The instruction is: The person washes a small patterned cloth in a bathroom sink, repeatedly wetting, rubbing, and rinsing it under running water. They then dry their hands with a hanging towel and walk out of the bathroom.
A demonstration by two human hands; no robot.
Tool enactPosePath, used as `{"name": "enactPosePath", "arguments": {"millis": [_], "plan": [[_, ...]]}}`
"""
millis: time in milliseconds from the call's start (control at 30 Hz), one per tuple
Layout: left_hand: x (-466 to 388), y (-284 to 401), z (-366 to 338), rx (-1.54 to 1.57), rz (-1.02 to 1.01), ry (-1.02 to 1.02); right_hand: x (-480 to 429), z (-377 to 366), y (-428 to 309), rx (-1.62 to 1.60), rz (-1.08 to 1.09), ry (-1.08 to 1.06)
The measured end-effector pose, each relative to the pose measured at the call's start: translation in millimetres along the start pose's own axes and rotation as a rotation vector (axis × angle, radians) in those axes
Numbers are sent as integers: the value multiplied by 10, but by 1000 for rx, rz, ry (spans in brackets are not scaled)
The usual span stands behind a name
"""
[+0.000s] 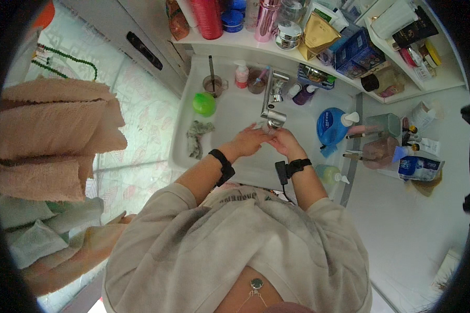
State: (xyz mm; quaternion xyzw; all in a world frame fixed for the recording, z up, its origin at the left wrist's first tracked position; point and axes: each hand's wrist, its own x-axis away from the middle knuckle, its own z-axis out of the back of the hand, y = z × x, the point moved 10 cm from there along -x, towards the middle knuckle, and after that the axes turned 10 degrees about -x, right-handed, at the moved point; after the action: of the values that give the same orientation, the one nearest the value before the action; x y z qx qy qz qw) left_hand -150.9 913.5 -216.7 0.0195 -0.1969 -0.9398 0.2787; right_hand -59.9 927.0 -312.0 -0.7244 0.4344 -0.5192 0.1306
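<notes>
Beneath the spout of a chrome faucet [274, 117], my left hand [250, 141] and my right hand [285, 141] meet at the fingertips over a white washbasin [235, 168]. The fingers of both are extended, and I see no solid object in them. A clear, glinting blur, which looks like water, lies between the spout and my fingers. Some fingertips are hidden there. Each wrist wears a black strap; the one on the right has a cable. Left of my hands, a crumpled grey cloth [197, 137] lies in the basin, with a bright green round item [204, 104] beyond it.
Cups [215, 86], a pink pump bottle [241, 74] and a purple bottle [304, 94] stand behind the faucet. At right are blue [331, 127] and yellowish [329, 174] pump bottles. A crowded shelf [235, 41] overhangs the back. Brown towels [55, 137] hang at left.
</notes>
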Motion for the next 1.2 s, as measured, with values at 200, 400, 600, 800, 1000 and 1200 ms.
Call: {"name": "enactPosePath", "arguments": {"millis": [200, 400, 600, 800, 1000, 1200], "plan": [[330, -711, -44, 61, 434, -206, 12, 130, -647, 544, 277, 147], [467, -438, 517, -330, 232, 283, -174, -270, -926, 492, 271, -139], [629, -588, 276, 256, 398, -37, -178, -504, -983, 425, 158, -268], [866, -535, 764, -333, 383, 79, -453, -531, -1084, 345, 189, -271], [1178, -806, 926, 86, 473, 123, -399, -407, -1251, 384, 303, -322], [1663, -657, 1645, 44, 573, 613, 877, -1074, -2059, 846, 923, -11]]}}
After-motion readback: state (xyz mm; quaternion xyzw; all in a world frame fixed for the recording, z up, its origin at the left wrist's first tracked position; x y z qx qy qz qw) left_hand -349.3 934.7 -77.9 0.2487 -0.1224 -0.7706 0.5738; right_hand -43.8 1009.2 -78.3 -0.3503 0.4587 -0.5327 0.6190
